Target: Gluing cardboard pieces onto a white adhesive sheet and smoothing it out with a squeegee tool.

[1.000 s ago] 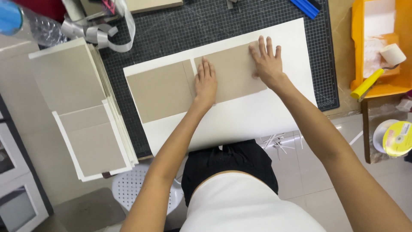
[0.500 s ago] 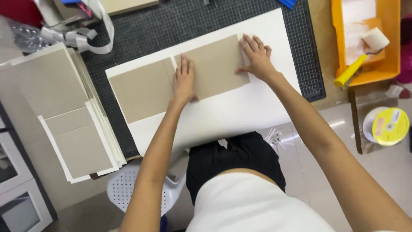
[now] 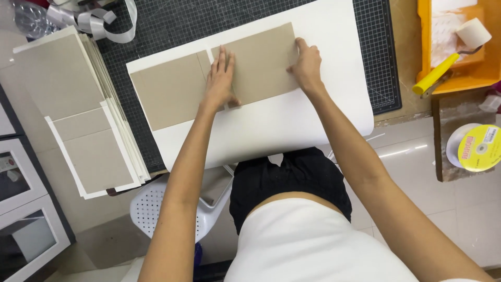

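A white plastic stool (image 3: pixel 156 209) is seen nearest, below the table edge, above a pale tiled floor (image 3: pixel 417 172).

On the large white sheet (image 3: pixel 271 125), which overhangs the near edge of the table, two grey boards are laid side by side with a narrow gap between them. The right board (image 3: pixel 261 62) is pressed flat by the left hand (image 3: pixel 220 78), its fingers spread and nothing grasped, at the board's left edge beside the gap. The board's right edge is pinched lightly by the right hand (image 3: pixel 307 65), fingers curled over it. The left board (image 3: pixel 169 91) is untouched.

The step in hand is judged to be the squaring of the right board against its neighbour; an even gap and firm pressing would be called for next.

Beneath lies a dark gridded cutting mat (image 3: pixel 376 52). To the left, a stack of finished covers (image 3: pixel 78 115) is piled, with ribbon (image 3: pixel 94 21) beyond. Far right, a yellow-handled roller (image 3: pixel 449 57) rests in an orange tray (image 3: pixel 472 81), and a yellow tape roll (image 3: pixel 477 149) lies nearer.
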